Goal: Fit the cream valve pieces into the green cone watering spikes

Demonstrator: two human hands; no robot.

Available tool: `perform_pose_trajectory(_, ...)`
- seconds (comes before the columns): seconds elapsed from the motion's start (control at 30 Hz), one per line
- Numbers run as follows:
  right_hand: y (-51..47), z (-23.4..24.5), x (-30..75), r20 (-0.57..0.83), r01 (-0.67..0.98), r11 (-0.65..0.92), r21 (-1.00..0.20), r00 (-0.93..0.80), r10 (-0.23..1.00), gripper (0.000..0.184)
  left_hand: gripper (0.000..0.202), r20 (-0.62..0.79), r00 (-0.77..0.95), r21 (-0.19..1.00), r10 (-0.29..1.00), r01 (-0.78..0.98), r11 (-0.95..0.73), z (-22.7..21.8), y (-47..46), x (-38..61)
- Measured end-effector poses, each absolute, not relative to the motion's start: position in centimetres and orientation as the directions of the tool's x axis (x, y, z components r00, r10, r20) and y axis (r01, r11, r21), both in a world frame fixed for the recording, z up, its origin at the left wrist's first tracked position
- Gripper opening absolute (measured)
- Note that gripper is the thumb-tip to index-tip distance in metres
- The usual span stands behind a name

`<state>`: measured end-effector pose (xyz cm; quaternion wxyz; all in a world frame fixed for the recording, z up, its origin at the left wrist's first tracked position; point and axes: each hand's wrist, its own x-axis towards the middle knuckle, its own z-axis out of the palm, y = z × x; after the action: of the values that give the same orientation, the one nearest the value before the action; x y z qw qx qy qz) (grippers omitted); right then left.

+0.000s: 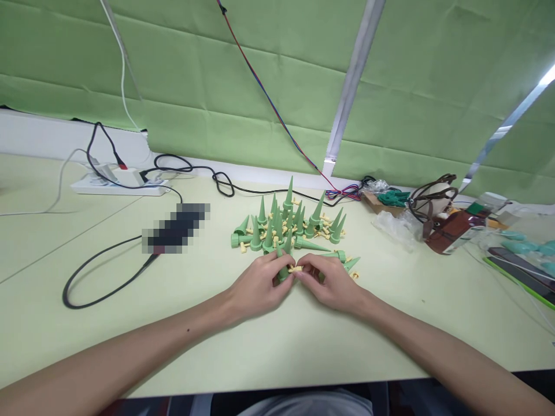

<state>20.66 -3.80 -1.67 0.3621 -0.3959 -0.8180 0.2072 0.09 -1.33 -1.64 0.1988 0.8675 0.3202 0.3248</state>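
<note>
In the head view my left hand [266, 283] is closed around a green plastic watering spike [282, 274] at the near side of a heap. My right hand [328, 282] pinches a small yellow plastic valve [297, 268] against the side of that spike; the fingertips of both hands almost meet there. Just beyond them stands a cluster of similar green spikes [269, 234], most upright and some lying down, with yellow valve pieces [324, 230] among them. A few more spikes [339, 255] lie close to my right hand. My fingers hide part of the held spike.
To the left, a cable runs to a dark, pixelated object [176, 228], with a white power strip [119, 184] behind. On the right are a reddish-brown bottle [453, 232], clear plastic wrap [396, 228], eyeglasses [427, 202] and a phone-like device [524, 268]. Green fabric [269, 75] hangs at the back.
</note>
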Motion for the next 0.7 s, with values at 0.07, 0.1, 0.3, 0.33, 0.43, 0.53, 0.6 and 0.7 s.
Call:
perform_pose_trajectory(0.07, -3.81, -1.59, 20.63, 0.425, 0.510, 0.598, -0.618, -0.423, 0.800, 0.012, 0.014, 0.439, 0.586, 0.553, 0.681, 0.421, -0.719, -1.60, -1.35, 0.14)
perform_pose_trajectory(0.1, -3.81, -1.56, 20.62, 0.426, 0.517, 0.599, -0.612, -0.423, 0.800, 0.013, 0.014, 0.440, 0.587, 0.554, 0.679, 0.418, -0.720, -1.57, -1.37, 0.16)
perform_pose_trajectory(0.3, -3.67, -1.51, 20.54, 0.441, 0.555, 0.607, -0.569, -0.417, 0.794, 0.026, 0.013, 0.436, 0.597, 0.548, 0.674, 0.418, -0.725, -1.43, -1.50, 0.19)
perform_pose_trajectory(0.33, -3.64, -1.52, 20.54, 0.442, 0.557, 0.607, -0.567, -0.416, 0.795, 0.027, 0.013, 0.434, 0.598, 0.547, 0.674, 0.419, -0.725, -1.41, -1.51, 0.19)
perform_pose_trajectory(0.43, -3.61, -1.63, 20.60, 0.434, 0.547, 0.603, -0.581, -0.418, 0.798, 0.023, 0.013, 0.429, 0.602, 0.551, 0.674, 0.417, -0.723, -1.38, -1.50, 0.18)
perform_pose_trajectory(0.53, -3.70, -1.79, 20.73, 0.421, 0.526, 0.601, -0.602, -0.430, 0.798, 0.014, 0.014, 0.423, 0.607, 0.554, 0.673, 0.415, -0.722, -1.39, -1.46, 0.17)
perform_pose_trajectory(0.6, -3.79, -1.85, 20.79, 0.417, 0.519, 0.604, -0.605, -0.439, 0.796, 0.013, 0.015, 0.425, 0.610, 0.552, 0.668, 0.410, -0.726, -1.38, -1.44, 0.15)
perform_pose_trajectory(0.7, -3.87, -1.77, 20.78, 0.408, 0.524, 0.604, -0.601, -0.449, 0.795, 0.013, 0.014, 0.429, 0.618, 0.540, 0.659, 0.409, -0.736, -1.33, -1.44, 0.15)
